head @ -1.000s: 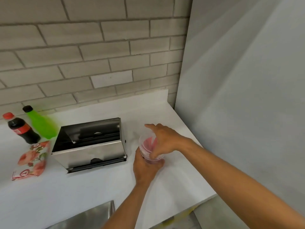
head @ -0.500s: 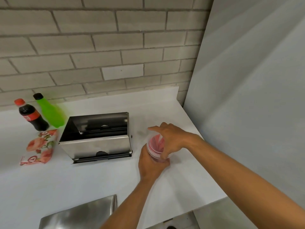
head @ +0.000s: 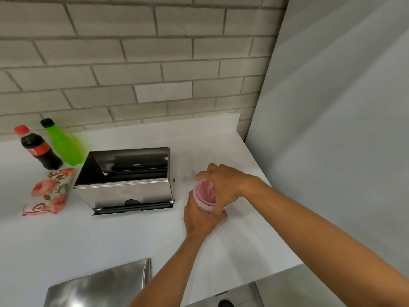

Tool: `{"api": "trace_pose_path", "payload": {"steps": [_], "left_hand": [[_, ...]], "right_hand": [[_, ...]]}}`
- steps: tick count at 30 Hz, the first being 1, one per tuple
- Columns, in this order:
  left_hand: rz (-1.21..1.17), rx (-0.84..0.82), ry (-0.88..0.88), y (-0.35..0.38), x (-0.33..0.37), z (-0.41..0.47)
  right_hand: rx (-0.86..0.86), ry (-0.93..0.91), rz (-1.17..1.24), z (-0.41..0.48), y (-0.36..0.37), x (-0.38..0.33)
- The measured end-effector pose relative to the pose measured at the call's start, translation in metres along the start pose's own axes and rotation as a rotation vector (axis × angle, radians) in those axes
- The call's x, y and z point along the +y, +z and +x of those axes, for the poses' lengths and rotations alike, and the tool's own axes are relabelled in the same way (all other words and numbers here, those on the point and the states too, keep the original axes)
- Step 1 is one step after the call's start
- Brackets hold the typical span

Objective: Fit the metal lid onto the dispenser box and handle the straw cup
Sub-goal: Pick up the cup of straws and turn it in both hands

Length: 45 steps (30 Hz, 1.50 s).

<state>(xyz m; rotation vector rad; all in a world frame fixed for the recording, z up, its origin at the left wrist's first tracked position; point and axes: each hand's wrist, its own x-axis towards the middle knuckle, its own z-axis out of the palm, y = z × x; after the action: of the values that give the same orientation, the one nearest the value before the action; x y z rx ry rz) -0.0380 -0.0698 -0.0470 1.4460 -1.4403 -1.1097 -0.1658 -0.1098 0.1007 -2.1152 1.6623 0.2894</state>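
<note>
A clear straw cup [head: 205, 194] packed with red and white straws stands on the white counter [head: 124, 238], right of the dispenser box. My left hand [head: 200, 219] wraps its near side from below. My right hand [head: 223, 182] curls over its rim from the right. The steel dispenser box [head: 126, 191] sits mid-counter with its dark open top facing up. A flat shiny metal lid [head: 99, 284] lies at the near counter edge, apart from the box.
A cola bottle [head: 38, 149] and a green bottle [head: 64, 144] stand at the back left. A floral tissue pack [head: 49, 191] lies left of the box. A grey wall panel [head: 332, 129] bounds the counter's right side; brick wall [head: 132, 63] behind.
Both hands have stayed on the cup, which has tipped so its straws face the camera more. My head view has shifted, showing more of the near metal lid.
</note>
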Motion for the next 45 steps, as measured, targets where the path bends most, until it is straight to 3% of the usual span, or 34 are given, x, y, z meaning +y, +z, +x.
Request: {"api": "trace_pose_path", "payload": {"steps": [17,23,30,35,41,43,45], "left_hand": [[-0.014,0.026,-0.034,0.005,-0.004,-0.003],[-0.023,0.016,-0.017,0.005,-0.005,-0.002],[-0.008,0.037,-0.03,0.01,-0.002,-0.001],[0.012,0.055,-0.038,0.013,-0.001,-0.002],[0.003,0.03,-0.077,0.009,-0.003,-0.003],[-0.006,0.022,-0.078,0.007,0.001,-0.005],[-0.003,0.011,-0.056,0.006,0.005,-0.007]], "right_hand": [[0.177,0.182,-0.1,0.0,0.019,-0.015],[0.118,-0.012,-0.04,-0.006,0.015,-0.005],[0.325,-0.136,-0.063,-0.013,0.041,0.001],[0.454,-0.028,-0.101,-0.006,0.06,-0.013],[0.462,0.321,-0.049,0.008,0.071,-0.039],[0.432,0.319,-0.03,0.01,0.067,-0.037],[0.407,0.178,-0.007,0.006,0.062,-0.023]]}}
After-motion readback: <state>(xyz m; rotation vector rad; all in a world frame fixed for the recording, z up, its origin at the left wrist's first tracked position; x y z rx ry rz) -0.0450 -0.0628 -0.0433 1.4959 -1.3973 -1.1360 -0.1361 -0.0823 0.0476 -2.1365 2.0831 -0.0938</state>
